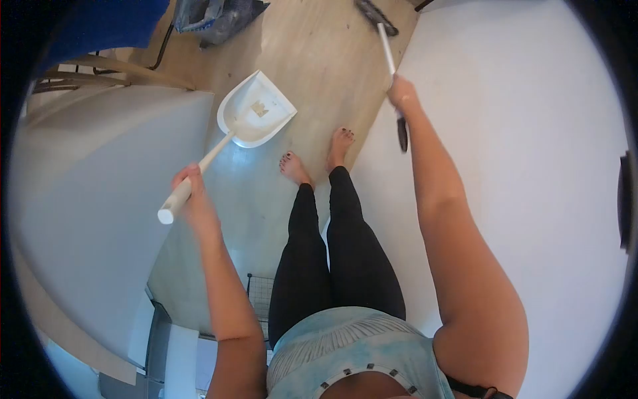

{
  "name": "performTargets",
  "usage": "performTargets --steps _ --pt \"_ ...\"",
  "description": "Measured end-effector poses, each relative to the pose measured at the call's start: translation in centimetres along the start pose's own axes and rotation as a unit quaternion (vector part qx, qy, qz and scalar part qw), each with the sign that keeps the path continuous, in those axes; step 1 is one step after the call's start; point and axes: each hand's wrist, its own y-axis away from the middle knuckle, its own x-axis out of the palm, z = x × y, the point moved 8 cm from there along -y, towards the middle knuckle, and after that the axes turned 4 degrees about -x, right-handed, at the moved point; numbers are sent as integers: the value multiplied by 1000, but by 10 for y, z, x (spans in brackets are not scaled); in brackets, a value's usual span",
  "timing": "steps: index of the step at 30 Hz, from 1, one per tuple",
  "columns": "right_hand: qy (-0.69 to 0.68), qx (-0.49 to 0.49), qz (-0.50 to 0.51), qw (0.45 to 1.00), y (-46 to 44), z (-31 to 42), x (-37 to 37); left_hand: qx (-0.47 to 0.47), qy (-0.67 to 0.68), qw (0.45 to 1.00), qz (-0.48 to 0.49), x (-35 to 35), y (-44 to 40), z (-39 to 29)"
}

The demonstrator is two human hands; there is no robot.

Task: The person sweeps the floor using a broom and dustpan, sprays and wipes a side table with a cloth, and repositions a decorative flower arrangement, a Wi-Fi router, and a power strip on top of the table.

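Left hand (199, 199): wrapped tight around cream, round, rod-like handle (212, 153), near its flat white end. Leads forward along handle to white, D-shaped, plastic-looking dustpan (239, 106), straight edge turned toward the right-hand side; on or just above pale, wood-toned floor (319, 73), cannot tell which. Inside dustpan: small tan patch (259, 108), cannot tell if loose. Right hand (403, 95): likewise curled firmly around slim white stick (387, 50), with black, elongated grip (403, 135) jutting out behind. Leads outward to dark, narrow, bristly broom head (377, 16), near base of smooth white wall (518, 100). Farther off, upper left: crumpled grey plastic bag (229, 23), near deep-blue cloth (106, 23).
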Motion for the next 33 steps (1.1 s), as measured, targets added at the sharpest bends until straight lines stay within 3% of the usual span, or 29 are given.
performTargets --steps 3,6,10,12,16,21,26,29,33 --pt "0 -19 31 999 91 45 37 37 -50 997 41 -2 -13 -6" --pt "16 -7 160 987 194 71 60 60 -88 992 65 -4 -1 -14" --pt "-24 -60 145 987 251 64 76 78 -124 986 75 -3 -2 -9" --pt "-33 -79 137 987 251 57 64 81 -138 984 84 -1 -2 -11" --pt "-23 -6 31 999 197 17 31 60 -161 982 83 -1 0 -11" --pt "-75 42 -15 996 114 -6 23 72 -161 980 91 1 -2 -13" --pt "-84 97 129 983 226 46 95 65 -181 978 84 3 -1 -16" --pt "-131 75 152 977 287 73 99 68 -163 980 91 1 -4 -9" --pt "-219 32 128 967 293 61 87 98 -174 977 78 -6 -5 -11"
